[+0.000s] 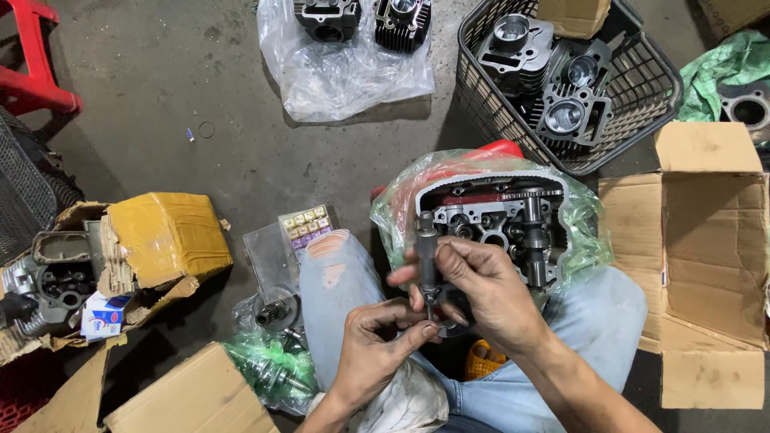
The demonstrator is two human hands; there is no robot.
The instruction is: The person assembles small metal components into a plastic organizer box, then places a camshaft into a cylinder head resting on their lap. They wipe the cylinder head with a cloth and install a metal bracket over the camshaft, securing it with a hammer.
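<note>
Two hands on one tool [427,255]: upright, long axis vertical, just before the cylinder head [497,220] on the lap. Right hand [489,293] wrapped round the shaft; left hand [377,345] pinching its lower tip from below, both equally near.

Upper right: dark plastic mesh basket [481,96] holding grey finned engine cylinders [513,44]. Right edge: open brown cardboard box [714,265]. Upper left corner: red plastic stool [32,80]. Left: yellow-taped torn carton [164,232].

Matt grey metal tool [426,252] — glossy clear plastic bag [401,192] around the cast-metal cylinder head [501,220] — rough concrete floor [200,88].
</note>
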